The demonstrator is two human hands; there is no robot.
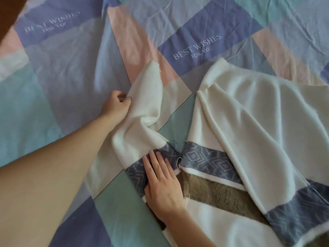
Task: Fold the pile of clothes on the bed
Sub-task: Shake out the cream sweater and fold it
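- Left grip point(118, 102) — fingers curled into a clench on the edge of the cream sleeve point(142, 104), which lifts slightly off the bed sheet point(62, 68) and bunches below the wrist
- Right grip point(162, 182) is released; the palm lies flat, fingers spread, pressing the grey-blue patterned band point(138, 172) of the same sleeve down onto the bed
- Knit garment point(249, 122) — cream with grey-blue patterned bands and a tan stripe point(213, 193) — lies spread to the right, its body creased in long diagonal folds
- Sheet is patchwork in pastel blue, pink, teal and white; "BEST WISHES FOR YOU" point(197, 47) is printed on a blue patch above the garment
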